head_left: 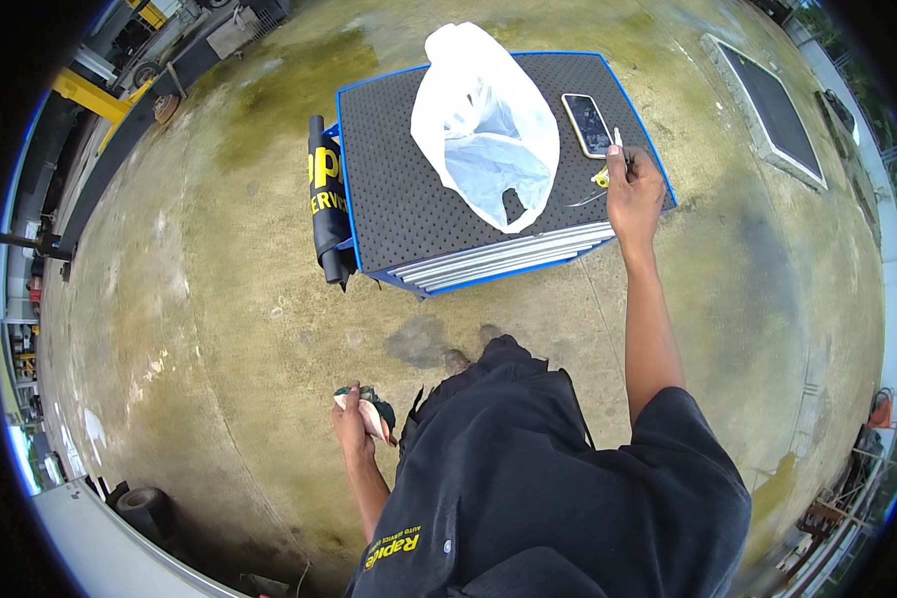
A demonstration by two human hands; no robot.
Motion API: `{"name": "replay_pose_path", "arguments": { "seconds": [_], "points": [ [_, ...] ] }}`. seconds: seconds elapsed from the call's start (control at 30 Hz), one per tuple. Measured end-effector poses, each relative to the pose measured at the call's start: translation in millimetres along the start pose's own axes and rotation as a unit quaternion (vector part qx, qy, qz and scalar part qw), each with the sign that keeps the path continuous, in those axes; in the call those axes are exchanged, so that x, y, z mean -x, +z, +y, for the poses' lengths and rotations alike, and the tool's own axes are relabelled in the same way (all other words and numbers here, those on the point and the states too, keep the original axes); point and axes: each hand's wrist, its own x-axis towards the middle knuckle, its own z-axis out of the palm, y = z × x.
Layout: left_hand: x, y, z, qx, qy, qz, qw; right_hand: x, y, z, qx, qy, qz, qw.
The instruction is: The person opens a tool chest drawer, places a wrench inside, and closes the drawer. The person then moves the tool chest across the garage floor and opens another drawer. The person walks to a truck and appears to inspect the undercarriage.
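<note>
My left hand (pixel 351 427) hangs low beside my body, closed round a crumpled cloth rag (pixel 373 413) in white, dark green and orange. Over the right side of the tool cabinet's dark top, my right hand (pixel 636 197) is pinched on a small, thin, pale-tipped object (pixel 618 138) whose kind I cannot make out. Just beyond that hand lies a phone (pixel 589 127) with a light-coloured edge. A small yellow item (pixel 600 177) and a thin metal piece (pixel 589 199) rest left of my fingers. An opened white plastic bag (pixel 498 164) stands mid-top; its contents are hard to tell.
The blue-edged tool cabinet (pixel 389 204) has a black dimpled top and silver drawers. A rolled black cover with yellow lettering (pixel 327 214) hangs at its left side. A framed floor panel (pixel 767 105) lies far right. Yellow lift parts (pixel 90 95) stand far left; a tyre (pixel 142 503) is lower left.
</note>
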Motion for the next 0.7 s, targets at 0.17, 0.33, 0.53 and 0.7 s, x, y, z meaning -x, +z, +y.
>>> {"name": "replay_pose_path", "arguments": {
  "seconds": [0.17, 0.33, 0.53, 0.7],
  "points": [
    [26, 36, 19, -0.004, 0.008, -0.021, 1.0, -74, 34, 15, 0.26, -0.062, -0.054, 0.962],
    [54, 31, 34, 0.141, 0.0, -0.003, 0.99, 5, 79, 2, -0.02, -0.12, 0.007, 0.993],
    [55, -24, -4, 0.506, -0.011, -0.057, 0.861, 113, 153, -69, -0.18, -0.366, -0.144, 0.902],
    [15, -87, -57, 0.513, 0.002, -0.121, 0.85, 127, 231, -117, -0.124, -0.166, -0.349, 0.914]
  ]
}}
